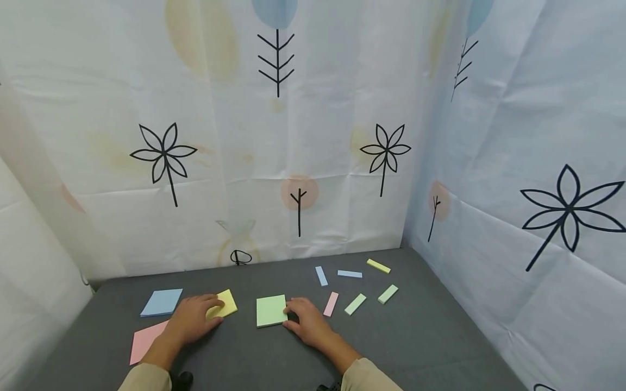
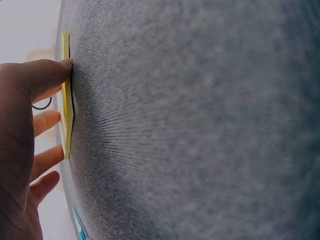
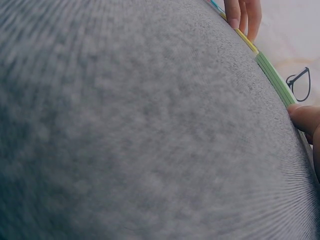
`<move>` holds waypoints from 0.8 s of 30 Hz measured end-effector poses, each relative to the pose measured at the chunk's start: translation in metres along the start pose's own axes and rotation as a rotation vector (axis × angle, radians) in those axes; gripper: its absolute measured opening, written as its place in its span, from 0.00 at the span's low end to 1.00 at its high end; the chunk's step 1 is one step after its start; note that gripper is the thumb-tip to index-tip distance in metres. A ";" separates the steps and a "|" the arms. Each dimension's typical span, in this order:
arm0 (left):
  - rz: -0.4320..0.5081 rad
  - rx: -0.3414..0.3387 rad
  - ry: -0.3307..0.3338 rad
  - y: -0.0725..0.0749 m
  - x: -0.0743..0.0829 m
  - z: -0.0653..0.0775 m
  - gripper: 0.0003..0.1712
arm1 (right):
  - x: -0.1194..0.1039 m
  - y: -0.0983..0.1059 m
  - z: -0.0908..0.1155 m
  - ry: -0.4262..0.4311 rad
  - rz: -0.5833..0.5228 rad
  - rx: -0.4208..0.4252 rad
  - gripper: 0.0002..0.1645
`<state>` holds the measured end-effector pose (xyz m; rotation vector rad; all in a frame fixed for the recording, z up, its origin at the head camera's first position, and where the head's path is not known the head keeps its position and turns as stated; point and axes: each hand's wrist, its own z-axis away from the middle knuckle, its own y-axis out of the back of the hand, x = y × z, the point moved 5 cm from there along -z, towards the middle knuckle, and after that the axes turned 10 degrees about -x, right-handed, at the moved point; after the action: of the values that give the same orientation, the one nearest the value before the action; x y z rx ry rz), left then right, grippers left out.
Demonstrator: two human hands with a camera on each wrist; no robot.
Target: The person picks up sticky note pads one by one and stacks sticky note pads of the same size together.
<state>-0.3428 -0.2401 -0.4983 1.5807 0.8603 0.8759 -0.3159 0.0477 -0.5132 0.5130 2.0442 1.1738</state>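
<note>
On the grey table, my left hand (image 1: pixel 192 316) holds a square yellow sticky-note pad (image 1: pixel 228 302), thumb on its near edge and fingers reaching over it. The left wrist view shows that yellow pad (image 2: pixel 65 95) edge-on, lying flat or nearly so. To its right is a thicker square green sticky-note pad (image 1: pixel 271 311). My right hand (image 1: pixel 308 324) grips the green pad at its right edge between thumb and fingers. Beside and partly behind my left arm lie a blue pad (image 1: pixel 162 302) and a pink pad (image 1: pixel 146 341).
Several narrow sticky-note strips lie at the right: blue strips (image 1: pixel 350 274), a yellow strip (image 1: pixel 379 265), a pink strip (image 1: pixel 331 304) and green strips (image 1: pixel 355 304). Patterned white curtains (image 1: pixel 323 136) hang behind the table and along its sides.
</note>
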 end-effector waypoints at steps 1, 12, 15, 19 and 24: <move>0.002 -0.007 0.004 0.000 0.000 0.000 0.18 | 0.000 0.000 0.000 -0.003 -0.002 -0.002 0.13; -0.062 0.005 0.085 -0.001 0.000 -0.002 0.18 | 0.001 -0.002 0.000 -0.025 0.005 -0.015 0.13; 0.010 0.014 0.134 -0.002 -0.003 0.000 0.19 | 0.001 -0.002 0.000 -0.029 0.002 -0.018 0.13; 0.086 0.024 0.177 -0.003 -0.008 0.001 0.22 | 0.003 -0.003 0.000 -0.034 0.003 -0.022 0.13; 0.152 0.029 0.207 -0.003 -0.012 0.003 0.25 | 0.004 -0.004 -0.001 -0.035 0.011 -0.027 0.13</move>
<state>-0.3462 -0.2517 -0.5026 1.6162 0.9093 1.1557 -0.3196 0.0477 -0.5182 0.5284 1.9955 1.1893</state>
